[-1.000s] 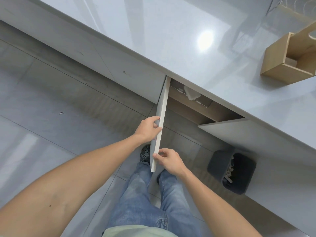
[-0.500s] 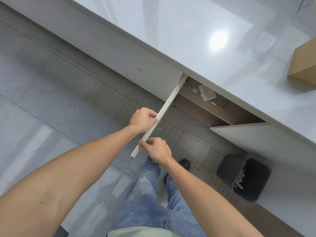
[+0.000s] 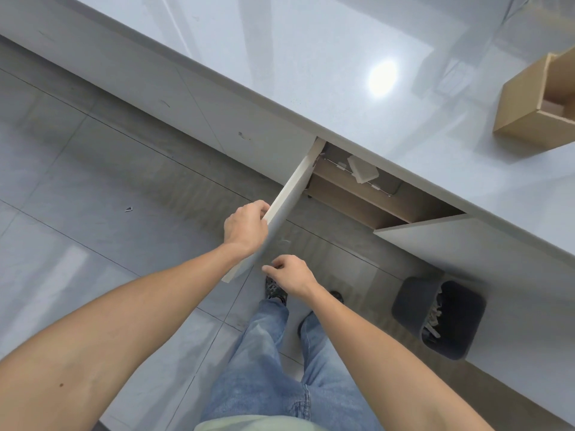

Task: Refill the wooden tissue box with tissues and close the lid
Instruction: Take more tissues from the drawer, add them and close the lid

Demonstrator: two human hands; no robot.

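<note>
Holding a Cabinet Door Ajar Below the Counter

Gripping the top edge of the left cabinet door [image 3: 287, 209], the left hand [image 3: 245, 230] has its fingers curled over the pale edge at the middle of the frame. The right hand [image 3: 291, 275] sits just below and right of it, fingers bent loosely beside the door's lower corner; whether the fingertips touch the panel cannot be made out, and it holds nothing that can be seen.

The door swings out from under the counter [image 3: 280, 57], seen nearly edge-on. A second door [image 3: 451, 241] stands open at the right, and between the two lies the dark cabinet opening. Open tiled floor [image 3: 93, 181] fills the left of the frame, with only a small scrap [image 3: 128, 209] on it. A grey bin [image 3: 438, 318] stands at lower right, close to the second door.

Inside the opening, a white object [image 3: 362, 172] rests on a wire rack; most of the interior is hidden by the counter's overhang. The wooden tissue box [image 3: 535, 107] sits on the counter at the upper right, cut off by the frame edge, its top open. The person's jeans [image 3: 273, 368] and shoes show below the hands.
</note>
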